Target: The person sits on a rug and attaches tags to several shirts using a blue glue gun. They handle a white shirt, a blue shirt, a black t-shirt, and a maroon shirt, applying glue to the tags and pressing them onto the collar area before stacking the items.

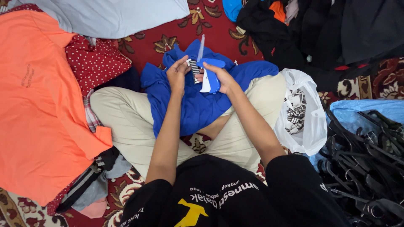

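Note:
A blue garment [198,105] lies across my crossed legs in beige trousers [122,122]. My right hand [223,77] grips a blue and white tagging gun [210,75] with its needle pointing up and away. My left hand [176,75] pinches a small black and white paper tag [194,69] together with a fold of the blue garment, right against the gun's front. Both hands meet over the garment's upper part.
An orange shirt [38,105] and a red dotted cloth [94,61] lie at the left, a grey cloth [113,17] beyond. A white plastic bag [309,126] with tags sits at my right knee, beside a pile of black hangers [366,164]. Dark clothes [320,33] are heaped at the far right on a red patterned carpet [210,29].

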